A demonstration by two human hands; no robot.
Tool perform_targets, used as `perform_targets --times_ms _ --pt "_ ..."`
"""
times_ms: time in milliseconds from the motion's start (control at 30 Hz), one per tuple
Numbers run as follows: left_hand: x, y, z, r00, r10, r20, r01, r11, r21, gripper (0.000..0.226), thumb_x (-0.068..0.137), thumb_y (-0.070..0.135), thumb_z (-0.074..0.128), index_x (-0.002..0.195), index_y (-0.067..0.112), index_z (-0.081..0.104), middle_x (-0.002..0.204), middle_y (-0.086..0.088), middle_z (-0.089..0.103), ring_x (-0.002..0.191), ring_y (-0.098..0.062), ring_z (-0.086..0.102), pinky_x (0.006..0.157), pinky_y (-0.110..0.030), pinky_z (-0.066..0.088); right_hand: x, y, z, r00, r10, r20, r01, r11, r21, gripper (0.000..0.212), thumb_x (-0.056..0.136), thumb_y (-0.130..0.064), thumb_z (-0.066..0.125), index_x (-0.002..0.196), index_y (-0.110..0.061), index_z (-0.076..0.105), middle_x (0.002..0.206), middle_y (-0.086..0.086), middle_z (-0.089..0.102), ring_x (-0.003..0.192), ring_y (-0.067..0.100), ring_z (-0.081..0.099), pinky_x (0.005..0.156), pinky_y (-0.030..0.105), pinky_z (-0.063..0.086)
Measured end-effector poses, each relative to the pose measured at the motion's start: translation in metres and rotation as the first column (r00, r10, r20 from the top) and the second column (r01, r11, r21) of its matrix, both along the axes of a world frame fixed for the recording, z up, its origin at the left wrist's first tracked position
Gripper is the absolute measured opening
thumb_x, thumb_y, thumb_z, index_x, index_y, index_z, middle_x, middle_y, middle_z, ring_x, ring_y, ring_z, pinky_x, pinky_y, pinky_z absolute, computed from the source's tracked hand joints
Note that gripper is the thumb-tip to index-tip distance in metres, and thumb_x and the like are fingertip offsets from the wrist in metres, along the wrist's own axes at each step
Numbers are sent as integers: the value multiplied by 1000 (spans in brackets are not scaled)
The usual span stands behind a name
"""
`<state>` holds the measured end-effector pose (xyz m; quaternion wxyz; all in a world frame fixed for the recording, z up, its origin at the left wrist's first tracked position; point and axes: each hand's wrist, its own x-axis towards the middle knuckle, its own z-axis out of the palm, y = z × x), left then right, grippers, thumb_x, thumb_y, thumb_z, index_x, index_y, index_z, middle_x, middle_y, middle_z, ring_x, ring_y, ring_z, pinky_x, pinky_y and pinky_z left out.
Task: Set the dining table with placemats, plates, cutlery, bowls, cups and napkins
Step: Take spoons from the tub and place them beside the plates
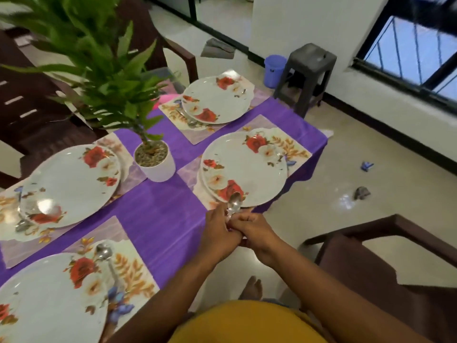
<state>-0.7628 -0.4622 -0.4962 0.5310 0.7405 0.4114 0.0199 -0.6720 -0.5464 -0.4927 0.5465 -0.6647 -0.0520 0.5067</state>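
Several white plates with red flowers lie on floral placemats on the purple tablecloth (158, 219). The right near plate (243, 167) sits on its placemat (294, 149) at the table's right edge. Just below it, my left hand (218, 233) and my right hand (252, 230) are together, both gripping the handle of a metal spoon (234, 201) whose bowl points up over the plate's rim. A second spoon (105, 253) lies beside the near left plate (49, 298). More spoons lie partly under the far left plate (71, 184) and the far right plate (217, 99).
A potted green plant in a white pot (155, 160) stands mid-table. Dark brown chairs stand at the right (371, 263) and behind the table (153, 40). On the floor are a grey stool (306, 73), a blue bucket (273, 70) and small scraps.
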Motion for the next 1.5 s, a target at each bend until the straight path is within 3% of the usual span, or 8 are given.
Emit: perform_targets --times_ms 133,267,400,667,833,1000,1167,1500 --pt "46 -17 5 999 -27 25 29 998 -64 72 86 16 75 147 37 43 142 6 49 121 -16 60 93 -33 61 56 -18 0 999 -9 35 10 999 -35 12 95 -16 73 93 -6 80 90 13 78 84 23 75 73 33 61" --pt "76 -12 5 999 -35 -13 33 995 -97 70 90 7 75 148 30 43 145 3 51 122 -21 60 81 -29 62 104 -25 2 992 -26 127 38 995 -94 12 96 -19 72 95 -8 78 91 9 79 89 29 76 70 33 63" --pt "101 5 -5 995 -42 -93 46 998 35 62 91 23 78 146 22 48 144 5 52 131 -19 53 108 -37 50 149 -25 3 986 -13 168 40 987 -158 8 95 -12 71 94 -8 77 90 7 79 87 29 76 72 35 63" --pt "167 54 -45 946 -114 -302 196 946 258 79 90 51 73 156 27 35 166 1 32 151 -26 32 124 -44 31 231 -3 -6 966 95 241 -27 962 -271 14 93 1 69 98 -9 78 102 7 75 93 27 73 68 29 62" --pt "197 68 -62 867 -133 -481 318 889 328 91 88 62 69 160 29 23 172 -5 13 157 -34 15 124 -51 25 279 17 -11 923 213 321 -102 939 -330 16 94 2 67 95 -10 77 106 3 74 92 25 73 64 26 60" --pt "214 69 -67 812 -116 -572 385 843 376 91 87 65 68 157 29 23 171 -8 11 157 -36 16 125 -51 25 332 39 -27 826 337 452 -138 898 -418 25 85 4 71 82 -20 77 86 2 75 81 24 74 72 46 65" --pt "225 64 -69 780 -57 -623 390 823 412 94 87 65 67 159 25 21 169 -10 17 154 -35 23 123 -47 30 376 70 -35 736 460 496 -237 862 -447 20 84 7 67 88 -11 76 83 0 72 74 16 67 63 29 59" --pt "251 50 -59 723 79 -686 272 880 388 93 85 45 79 156 25 22 169 -5 16 146 -35 32 106 -47 50 410 131 -75 585 688 430 -503 724 -472 26 82 5 62 80 -17 77 84 -6 71 86 15 66 80 27 53"
